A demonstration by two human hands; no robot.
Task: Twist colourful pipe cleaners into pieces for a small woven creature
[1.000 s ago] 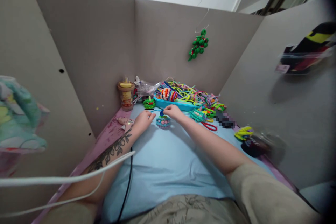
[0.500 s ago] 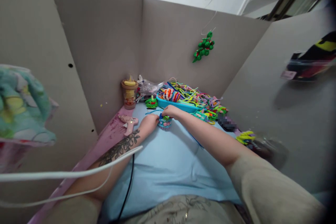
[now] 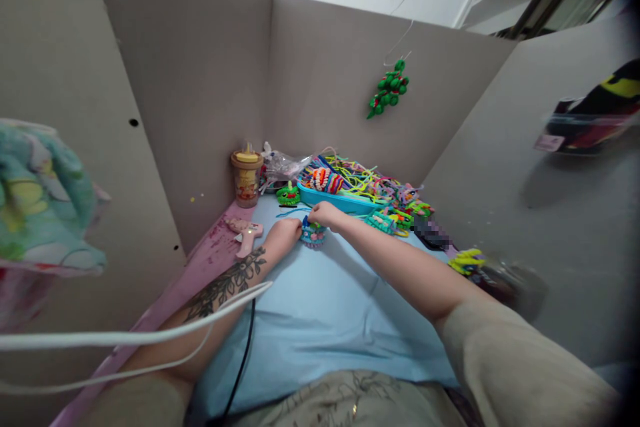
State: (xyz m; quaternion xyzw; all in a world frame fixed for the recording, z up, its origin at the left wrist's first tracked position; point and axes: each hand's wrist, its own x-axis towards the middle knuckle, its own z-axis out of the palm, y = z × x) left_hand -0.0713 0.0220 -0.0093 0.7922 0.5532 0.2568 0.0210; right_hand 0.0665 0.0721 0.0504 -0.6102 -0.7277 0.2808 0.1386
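Between my hands is a small blue craft piece, with a darker blue top, green and pink bits and a lilac lower edge. My left hand is closed on its left side, the fingertips pinched at the edge. From above and to the right, my right hand pinches the top of the same piece. What the right fingertips grip exactly is too small to make out. Thin blue cords lie just behind my left hand. The piece is over the light blue cloth.
Behind my hands a blue tray overflows with colourful cords. A green craft figure sits left of it. A pink glue gun and a lidded cup stand to the left. White cables cross my left forearm. Grey panels enclose the table.
Both hands stay closed on the blue craft piece. My right hand has shifted very slightly, and the piece is nearly where it was.
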